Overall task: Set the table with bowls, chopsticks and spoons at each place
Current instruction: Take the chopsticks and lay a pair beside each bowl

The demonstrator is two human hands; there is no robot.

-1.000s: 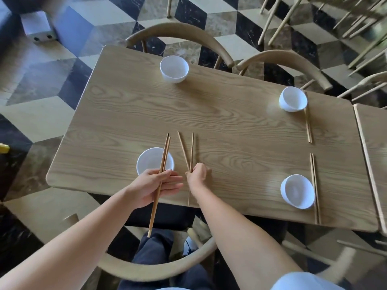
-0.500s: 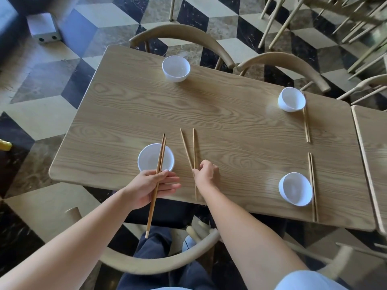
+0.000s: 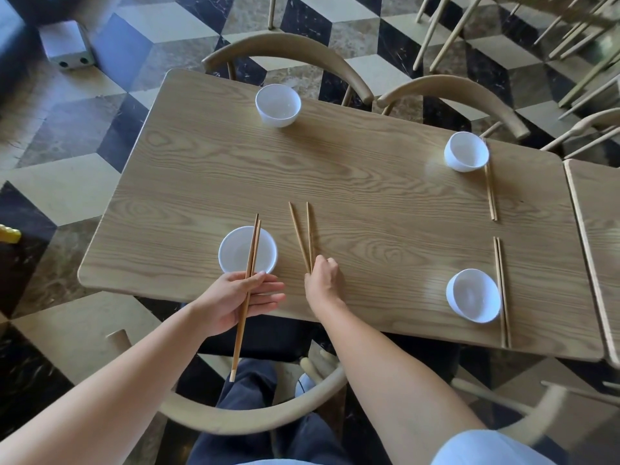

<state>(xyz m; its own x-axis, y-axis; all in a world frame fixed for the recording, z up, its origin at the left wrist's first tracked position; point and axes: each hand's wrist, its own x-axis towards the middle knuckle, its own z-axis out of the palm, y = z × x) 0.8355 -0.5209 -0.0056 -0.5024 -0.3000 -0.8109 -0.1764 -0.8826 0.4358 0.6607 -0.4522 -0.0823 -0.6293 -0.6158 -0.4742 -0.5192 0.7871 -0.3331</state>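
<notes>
Several white bowls stand on the wooden table [image 3: 369,203]: near left [image 3: 235,255], far left [image 3: 277,105], far right [image 3: 465,156], near right [image 3: 471,295]. My left hand [image 3: 240,298] holds a pair of chopsticks [image 3: 246,297] that reaches over the near left bowl. My right hand [image 3: 323,283] pinches the near ends of a second pair [image 3: 302,234] lying splayed on the table right of that bowl. One pair [image 3: 489,189] lies by the far right bowl, another [image 3: 501,286] beside the near right bowl. No spoons are in view.
Curved wooden chairs stand at the far side [image 3: 288,50] [image 3: 456,95] and one at the near edge [image 3: 241,421] by my legs. A second table [image 3: 600,236] adjoins on the right. A grey box [image 3: 65,45] sits on the patterned floor at top left.
My right hand slid the splayed pair of chopsticks a little further onto the table. My left hand with its pair has barely moved.
</notes>
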